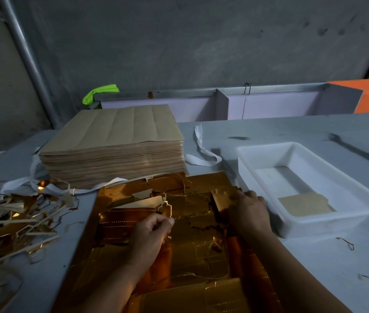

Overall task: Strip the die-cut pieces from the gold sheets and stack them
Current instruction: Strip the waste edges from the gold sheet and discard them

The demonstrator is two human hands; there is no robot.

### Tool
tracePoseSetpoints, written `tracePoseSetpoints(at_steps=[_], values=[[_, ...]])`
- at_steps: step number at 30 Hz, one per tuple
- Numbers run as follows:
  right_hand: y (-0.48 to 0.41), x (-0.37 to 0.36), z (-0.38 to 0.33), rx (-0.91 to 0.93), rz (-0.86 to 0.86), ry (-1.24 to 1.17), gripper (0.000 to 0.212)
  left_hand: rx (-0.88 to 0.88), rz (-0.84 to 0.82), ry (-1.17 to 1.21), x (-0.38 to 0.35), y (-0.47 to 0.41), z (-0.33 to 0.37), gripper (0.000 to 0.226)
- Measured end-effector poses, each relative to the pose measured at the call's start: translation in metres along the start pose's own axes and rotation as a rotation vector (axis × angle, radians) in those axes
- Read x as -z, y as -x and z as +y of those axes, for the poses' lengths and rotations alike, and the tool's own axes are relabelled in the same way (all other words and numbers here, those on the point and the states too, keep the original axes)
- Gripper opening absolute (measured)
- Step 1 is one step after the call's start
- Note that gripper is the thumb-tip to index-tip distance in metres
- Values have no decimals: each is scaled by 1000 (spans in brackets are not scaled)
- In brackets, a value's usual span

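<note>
Gold sheets (pixel 192 251) lie at the tabletop's (pixel 314 256) near edge. Fingers of the left hand (pixel 151 231) pinch a scrap strip (pixel 167 206); the right hand (pixel 247 213) grips die-cut pieces (pixel 220 199).

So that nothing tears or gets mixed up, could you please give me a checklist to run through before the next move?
1. Grip: right hand holds the stripped pieces: ok.
2. Trim: left hand pinches the waste trim: ok.
3. Room: white tray has space beside its stacked pieces: ok.
4. Scrap pile lies left of the gold sheet: ok.
5. Rest of the sheet cut clean through: cannot tell.
</note>
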State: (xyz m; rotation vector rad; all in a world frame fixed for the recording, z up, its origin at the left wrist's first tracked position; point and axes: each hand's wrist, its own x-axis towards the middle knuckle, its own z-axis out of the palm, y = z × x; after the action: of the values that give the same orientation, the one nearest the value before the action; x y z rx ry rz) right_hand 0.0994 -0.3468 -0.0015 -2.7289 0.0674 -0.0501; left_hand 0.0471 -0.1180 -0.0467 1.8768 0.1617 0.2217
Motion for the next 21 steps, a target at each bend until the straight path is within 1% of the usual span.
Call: tracePoseSetpoints(at_steps=[1, 3, 4, 6, 8, 10, 13, 15, 21], values=[[2, 2, -1, 17, 48, 7, 40, 1, -1, 3, 0, 0, 0, 15], [6, 7, -7, 52, 154, -2, 29, 4, -3, 10, 0, 0, 0, 15], [8, 10, -10, 62, 170, 2, 24, 4, -4, 11, 0, 0, 0, 15], [12, 14, -17, 76, 100, 58, 23, 0, -6, 4, 1, 0, 0, 15], [18, 15, -23, 88, -26, 138, 26, -3, -10, -2, 0, 0, 0, 14], [25, 11, -29, 85, -143, 208, 26, -4, -12, -4, 0, 0, 0, 13], [34, 3, -36, 98, -280, 244, 21, -7, -17, -11, 0, 0, -1, 13], [38, 1, -40, 113, -300, 231, 22, -12, -25, -11, 0, 1, -2, 12], [46, -4, -62, 170, -356, 143, 42, -25, -33, -46, 0, 1, -3, 11]])
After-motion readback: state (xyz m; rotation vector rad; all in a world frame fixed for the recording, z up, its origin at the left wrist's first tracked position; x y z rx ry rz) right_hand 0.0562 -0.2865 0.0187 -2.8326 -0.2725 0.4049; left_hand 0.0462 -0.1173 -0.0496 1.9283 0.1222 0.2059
